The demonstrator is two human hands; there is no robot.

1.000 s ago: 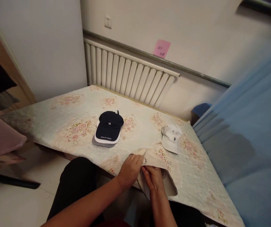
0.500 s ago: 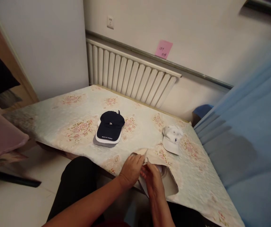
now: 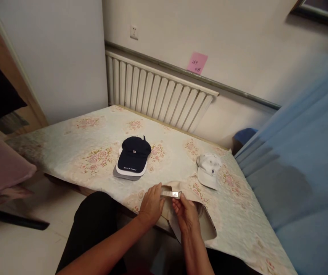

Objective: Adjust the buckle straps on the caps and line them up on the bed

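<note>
Left hand (image 3: 150,206) and right hand (image 3: 188,214) gripped the beige cap (image 3: 206,224) by its strap (image 3: 167,194) at the near edge of floral cloth (image 3: 175,160), apart from stacked caps (image 3: 135,156), left. A radiator (image 3: 158,88) stood beyond the far edge.

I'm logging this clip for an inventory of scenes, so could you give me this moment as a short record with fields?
Left hand: at the back strap of a beige cap
Right hand: fingers at the strap's metal buckle
Stack: navy cap on top, white brim and grey brim beneath
Apart: white cap, right of the stack
Surface: floral cover
Behind: radiator, pink note
</note>
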